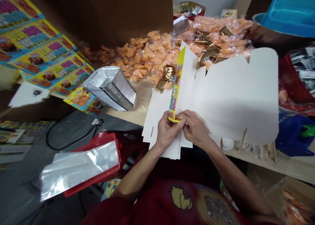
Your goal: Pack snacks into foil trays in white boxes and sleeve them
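Note:
My left hand (pixel 169 130) and my right hand (pixel 194 128) meet low in the view, both pinching the lower end of a die-cut white cardboard box blank (pixel 228 97). A narrow yellow printed panel (pixel 177 87) stands up along a fold of the blank, its bottom end between my fingers. Past the blank lie loose orange wrapped snacks (pixel 147 56) and gold foil sachets (pixel 167 73). A stack of aluminium foil trays (pixel 110 89) sits to the left of my hands.
The light wood table (pixel 140 103) holds flat yellow printed box sheets (pixel 41 44) at left, below a brown cardboard wall (pixel 98 15). A red tray with a silver foil bag (pixel 81 166) lies below the table edge. A person in a blue cap (pixel 286 13) is at top right.

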Tool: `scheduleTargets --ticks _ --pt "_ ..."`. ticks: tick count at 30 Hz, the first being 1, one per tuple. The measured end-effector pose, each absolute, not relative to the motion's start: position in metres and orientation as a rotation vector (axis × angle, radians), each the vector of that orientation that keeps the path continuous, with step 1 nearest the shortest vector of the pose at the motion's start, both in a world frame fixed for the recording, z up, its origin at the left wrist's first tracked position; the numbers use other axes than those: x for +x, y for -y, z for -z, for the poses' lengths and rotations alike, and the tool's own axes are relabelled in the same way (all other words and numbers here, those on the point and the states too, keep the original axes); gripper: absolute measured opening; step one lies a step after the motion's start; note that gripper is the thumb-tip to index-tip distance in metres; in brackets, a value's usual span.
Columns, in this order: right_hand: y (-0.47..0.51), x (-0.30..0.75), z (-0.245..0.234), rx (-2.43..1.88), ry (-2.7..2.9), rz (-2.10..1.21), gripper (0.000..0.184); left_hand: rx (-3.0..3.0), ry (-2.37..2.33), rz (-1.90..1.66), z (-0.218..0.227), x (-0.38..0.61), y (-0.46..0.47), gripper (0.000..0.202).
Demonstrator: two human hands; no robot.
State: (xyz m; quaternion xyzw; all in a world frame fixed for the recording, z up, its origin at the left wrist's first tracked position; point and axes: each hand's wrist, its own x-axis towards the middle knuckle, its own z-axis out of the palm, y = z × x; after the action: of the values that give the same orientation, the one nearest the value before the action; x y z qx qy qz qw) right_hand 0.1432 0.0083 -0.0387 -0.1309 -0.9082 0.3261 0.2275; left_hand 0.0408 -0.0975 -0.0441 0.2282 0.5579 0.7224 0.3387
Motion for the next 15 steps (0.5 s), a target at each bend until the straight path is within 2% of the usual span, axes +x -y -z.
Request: scheduleTargets --ticks 3,6,10,15 --pt "-0.015 0.144 0.038 -0.317 2.531 -0.866 0.039 0.646 -1.446 -1.913 0.041 0.040 0.097 0.046" --pt "-0.016 0.145 0.033 -0.485 2.504 -0.643 0.035 0.745 -1.525 -1.987 0.041 0.038 0.097 0.048" --pt "-0.017 0.145 0.023 -0.563 2.447 -0.390 0.037 0.913 -1.470 -2.129 0.044 0.037 0.089 0.069" --pt "-0.031 0.149 0.017 -0.464 2.561 -0.486 0.037 0.952 -1.517 -2.147 0.046 0.043 0.075 0.076"
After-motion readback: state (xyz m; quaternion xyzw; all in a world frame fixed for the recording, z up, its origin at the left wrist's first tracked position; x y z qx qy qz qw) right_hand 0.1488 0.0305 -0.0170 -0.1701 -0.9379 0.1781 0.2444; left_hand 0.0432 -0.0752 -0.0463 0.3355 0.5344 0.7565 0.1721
